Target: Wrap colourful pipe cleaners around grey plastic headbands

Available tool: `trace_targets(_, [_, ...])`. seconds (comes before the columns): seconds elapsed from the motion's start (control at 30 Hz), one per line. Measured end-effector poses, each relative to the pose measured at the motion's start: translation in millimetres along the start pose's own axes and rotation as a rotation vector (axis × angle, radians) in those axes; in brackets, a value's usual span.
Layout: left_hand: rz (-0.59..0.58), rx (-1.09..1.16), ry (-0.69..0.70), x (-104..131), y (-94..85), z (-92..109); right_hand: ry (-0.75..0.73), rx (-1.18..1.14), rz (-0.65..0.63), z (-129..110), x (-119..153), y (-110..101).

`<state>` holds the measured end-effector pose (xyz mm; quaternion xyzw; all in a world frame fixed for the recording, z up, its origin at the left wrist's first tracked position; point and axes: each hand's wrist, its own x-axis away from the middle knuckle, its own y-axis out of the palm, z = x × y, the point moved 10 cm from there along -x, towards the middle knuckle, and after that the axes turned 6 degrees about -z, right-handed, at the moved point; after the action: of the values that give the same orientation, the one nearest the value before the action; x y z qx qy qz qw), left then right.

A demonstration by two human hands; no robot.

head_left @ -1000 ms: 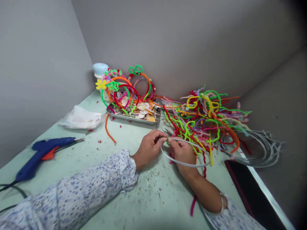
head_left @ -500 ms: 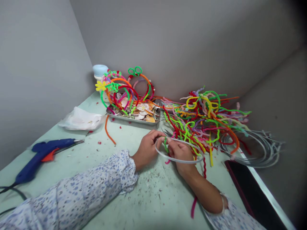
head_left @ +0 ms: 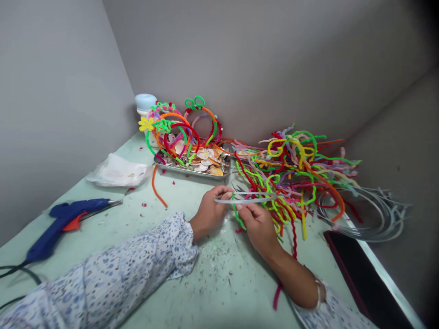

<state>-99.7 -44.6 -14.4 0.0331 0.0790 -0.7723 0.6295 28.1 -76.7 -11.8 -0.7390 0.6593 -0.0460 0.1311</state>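
Between my hands is a thin grey-white headband [head_left: 254, 200], held level above the table. My left hand [head_left: 211, 212] pinches its left end. A green pipe cleaner [head_left: 237, 214] crosses the band close to that end, its tail hanging below. My right hand [head_left: 258, 227] has thumb and fingers closed on the pipe cleaner, just under the band. Just beyond my right hand lies a heap of multicoloured pipe cleaners [head_left: 291, 160].
A metal tray [head_left: 192, 173] holds shells, with finished colourful headbands [head_left: 181, 132] on it. At left lie a blue glue gun [head_left: 68, 224] and a white plastic bag [head_left: 118, 171]. Plain headbands [head_left: 380, 219] and a phone [head_left: 360, 274] are at right. A blue-lidded bottle [head_left: 146, 103] stands behind.
The headband has turned flatter and moved left and slightly up. My right hand has slid lower, below the band, and more of the green pipe cleaner shows.
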Motion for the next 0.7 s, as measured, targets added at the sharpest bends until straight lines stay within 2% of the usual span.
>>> trace_targets(0.3, [-0.100, 0.112, -0.020, 1.1, 10.6, -2.2, 0.016, -0.026, 0.144, 16.8, -7.0, -15.6])
trace_targets(0.5, [-0.135, 0.074, -0.025, 0.6, 14.9, -5.6, -0.019, -0.097, 0.174, 12.7, -5.5, -18.9])
trace_targets(0.7, [-0.152, 0.069, -0.034, 0.6, 16.4, 4.0, -0.016, -0.023, 0.237, 8.6, -4.2, -26.8])
